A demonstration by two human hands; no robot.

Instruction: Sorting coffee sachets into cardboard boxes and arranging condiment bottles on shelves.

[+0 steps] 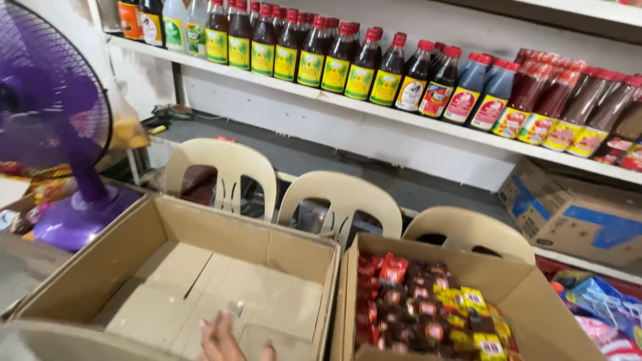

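One hand (224,341) shows at the bottom edge of the view, fingers loosely spread and holding nothing; which hand it is cannot be told, and no second hand is in view. It hovers inside the open cardboard box (87,281), just above the bare folded bottom flaps. The flaps lie flat — they form the box floor.

Immediately to the right of the hand, touching the first box wall to wall, stands a second cardboard box (535,301) packed with small sachets (421,314) in red, brown and yellow, laid in rows to fill the space.

Beyond the hand, three cream plastic chairs (341,200) prop both boxes from behind. Far left stands a purple fan (60,127). Farthest off, a white shelf (414,117) carries dark sauce bottles (334,57) — upright, labels outward.
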